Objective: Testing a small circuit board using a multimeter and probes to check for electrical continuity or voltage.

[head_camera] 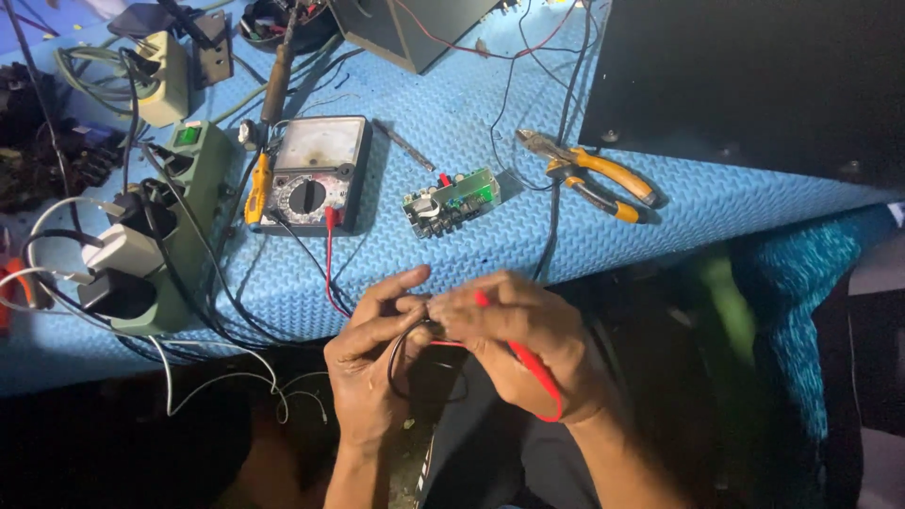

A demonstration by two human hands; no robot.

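Electronics repair workshop: multimeter (314,172), soldering iron (279,80), pliers (594,174), circuit board (451,201) on blue mat (716,203).

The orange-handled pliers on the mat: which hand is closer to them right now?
Right. The right hand sits below and left of the pliers, holding a red probe; the left hand is farther left.

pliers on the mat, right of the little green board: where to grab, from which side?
Take the pliers by the two orange-and-black handles, around their middle, closing the grip across both. Come from above and from the right end: they lie flat on the blue mat, metal nose pointing upper left, handles splayed slightly toward the right, with a black wire close on the nose side.
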